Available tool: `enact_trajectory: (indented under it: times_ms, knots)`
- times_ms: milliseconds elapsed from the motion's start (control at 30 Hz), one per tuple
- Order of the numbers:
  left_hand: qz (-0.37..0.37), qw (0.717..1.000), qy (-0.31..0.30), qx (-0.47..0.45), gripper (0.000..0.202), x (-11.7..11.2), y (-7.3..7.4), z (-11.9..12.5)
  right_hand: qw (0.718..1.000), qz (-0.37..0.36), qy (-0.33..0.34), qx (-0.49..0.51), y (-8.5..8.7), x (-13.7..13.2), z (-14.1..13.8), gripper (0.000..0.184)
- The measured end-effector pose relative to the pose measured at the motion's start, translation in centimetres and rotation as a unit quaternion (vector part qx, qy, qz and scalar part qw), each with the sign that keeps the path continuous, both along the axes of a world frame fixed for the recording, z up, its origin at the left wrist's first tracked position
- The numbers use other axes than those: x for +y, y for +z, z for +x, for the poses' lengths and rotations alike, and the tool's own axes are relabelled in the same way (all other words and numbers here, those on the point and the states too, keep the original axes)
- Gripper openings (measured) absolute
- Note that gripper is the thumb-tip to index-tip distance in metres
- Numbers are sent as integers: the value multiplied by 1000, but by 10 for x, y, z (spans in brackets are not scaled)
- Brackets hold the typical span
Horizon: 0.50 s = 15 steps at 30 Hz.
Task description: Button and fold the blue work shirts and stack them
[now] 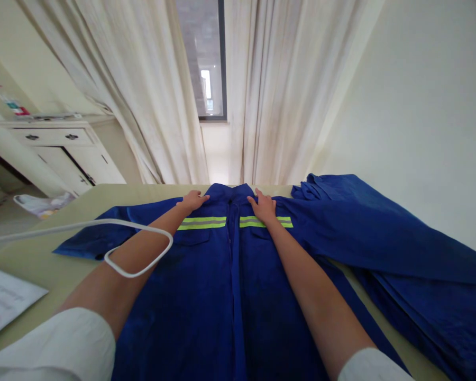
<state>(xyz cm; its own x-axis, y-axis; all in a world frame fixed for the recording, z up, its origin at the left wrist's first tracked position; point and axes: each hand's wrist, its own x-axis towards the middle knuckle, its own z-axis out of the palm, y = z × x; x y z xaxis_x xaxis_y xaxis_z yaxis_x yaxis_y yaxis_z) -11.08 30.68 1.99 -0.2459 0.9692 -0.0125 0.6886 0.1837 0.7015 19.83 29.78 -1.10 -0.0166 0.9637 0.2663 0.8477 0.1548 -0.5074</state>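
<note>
A dark blue work jacket lies spread front side up, its collar at the far edge of the table. A yellow-green and grey reflective band crosses each side of its chest, above flapped pockets. On the shoulder left of the collar rests my left hand, fingers extended across the cloth. My right hand presses on the opposite shoulder just above the reflective band, its thumb and fingers apart. Both arms reach forward over the jacket. The left sleeve in view lies out on the table; the jacket's lower end runs out of view.
More blue clothing is heaped along the right side of the pale table. A white cord-like loop crosses before my left forearm. A printed sheet lies at left. Beyond stand a white cabinet, curtains and a plastic bag.
</note>
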Motion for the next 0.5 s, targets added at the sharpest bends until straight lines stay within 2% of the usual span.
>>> enact_trajectory:
  times_ms: [100,200,267,367,500]
  knots:
    - [0,999,-24,-29,32,-1,6,-4,998,17,-13,57,0,-1,4,60]
    - [45,998,-12,-52,29,-4,13,2,996,10,-14,83,5,-3,8,70]
    - [76,993,-20,-91,30,-5,18,10,997,-14,-15,69,11,-4,6,87]
    - [86,985,-52,-142,39,-5,24,21,999,-26,-36,21,15,-11,-10,118]
    - [108,985,-57,-119,48,-6,28,26,998,13,-58,-22,10,-25,-45,139]
